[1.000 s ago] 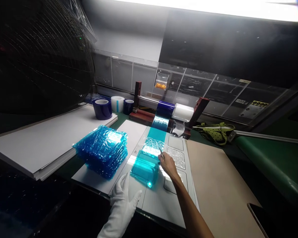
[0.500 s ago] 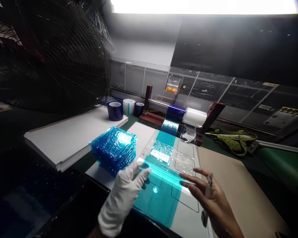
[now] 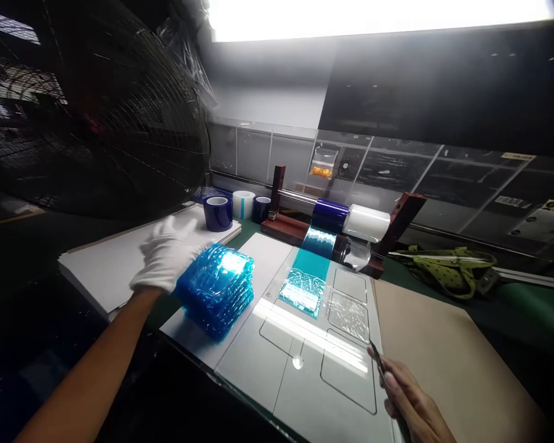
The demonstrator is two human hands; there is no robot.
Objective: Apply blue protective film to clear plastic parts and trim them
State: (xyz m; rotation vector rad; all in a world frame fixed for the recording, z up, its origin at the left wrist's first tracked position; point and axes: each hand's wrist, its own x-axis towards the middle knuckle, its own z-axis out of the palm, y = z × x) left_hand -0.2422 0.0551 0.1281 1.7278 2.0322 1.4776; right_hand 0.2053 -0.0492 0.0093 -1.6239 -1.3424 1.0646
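Observation:
My left hand (image 3: 166,253), in a white glove, is at the left side of a stack of blue film pieces (image 3: 218,286), above the white sheets. Its fingers are apart, and some blur with motion. My bare right hand (image 3: 409,391) grips a slim, dark, knife-like tool (image 3: 379,362), tip pointing away from me, by the right edge of a glossy plate (image 3: 253,363) marked with rounded outlines. Farther up the plate lies a wrinkled blue film strip (image 3: 301,289), running down from a blue film roll (image 3: 331,212). Right of it is a clear wrinkled film piece (image 3: 348,315).
A dark red stand (image 3: 284,231) carries the blue roll and a white roll (image 3: 367,223). Spare rolls (image 3: 218,215) sit near stacked white sheets (image 3: 96,264). A large fan (image 3: 96,117) looms left. Brown board (image 3: 443,344) and a green pouch (image 3: 447,267) lie right.
The loose blue film sheet between my hands is gone from the plate. My left hand has moved left and away to the stack; my right hand has drawn slightly right and down, gripping the tool.

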